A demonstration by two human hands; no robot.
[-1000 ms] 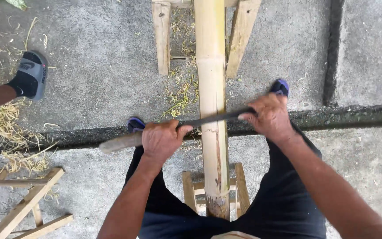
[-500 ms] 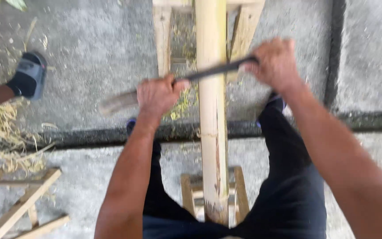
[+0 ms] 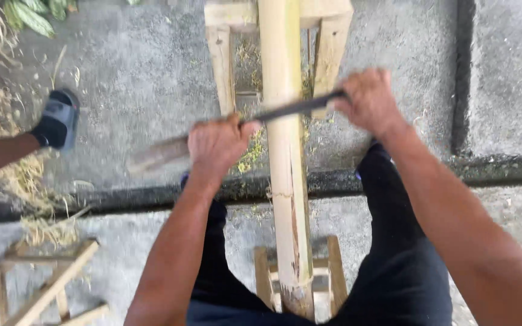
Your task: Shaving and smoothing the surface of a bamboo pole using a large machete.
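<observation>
Since half a second ago my blade [image 3: 285,110] has slid slightly nearer along the bamboo pole [image 3: 285,157] lying across two wooden stands, scraping continuing; my right hand [image 3: 367,99] and left hand [image 3: 219,142] clench its ends.

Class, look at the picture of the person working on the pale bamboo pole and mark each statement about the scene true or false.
1. Both hands, left hand and right hand, grip one long dark blade. True.
2. The blade lies across the pale bamboo pole. True.
3. The pole rests on a metal table. False: it lies on wooden trestle stands.
4. The ground is grass. False: it is grey concrete.
5. Another person's foot in a grey sandal is at the left. True.
</observation>
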